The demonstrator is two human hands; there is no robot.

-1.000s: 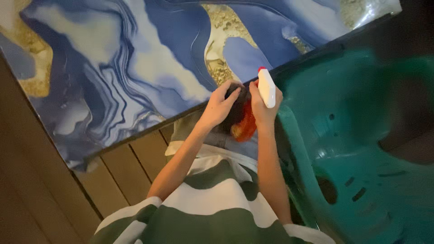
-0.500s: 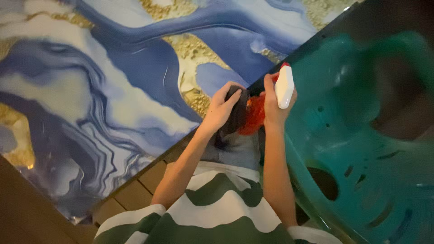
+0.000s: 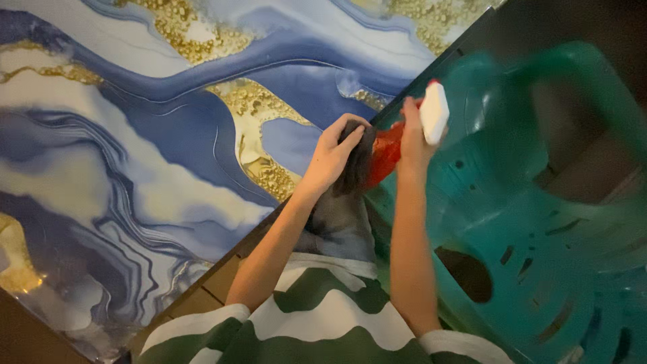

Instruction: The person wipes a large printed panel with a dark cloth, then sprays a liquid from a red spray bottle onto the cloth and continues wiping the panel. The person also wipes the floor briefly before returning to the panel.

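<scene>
I view the hands from above, at the right edge of a glossy blue, white and gold marbled tabletop [image 3: 168,135].

Status of work: the dark cloth [image 3: 354,168] is gathered up and held in the air, not pressed to the surface. The white bottle with a red cap [image 3: 434,112] is upright and clear of the table. I judge the wiping as not yet applied at this spot; I cannot tell from the gloss alone how much of the top is already cleaned.

Left hand [image 3: 335,154]: forearm runs up and to the right from the striped green and white shirt [image 3: 323,323]. The fingers are curled and pressed together, pinching the upper fold of the cloth. The rest of the cloth hangs down toward the body.

Right hand [image 3: 412,138]: forearm is nearly vertical in the picture, wrist straight. The fingers wrap the bottle at its lower half. A red piece [image 3: 385,154] sits between the two hands, touching the cloth; I cannot tell whether it is part of the bottle or a separate item.

A teal plastic chair [image 3: 539,202] stands to the right, just beside the table edge. Wooden floorboards [image 3: 216,280] show near the body.
</scene>
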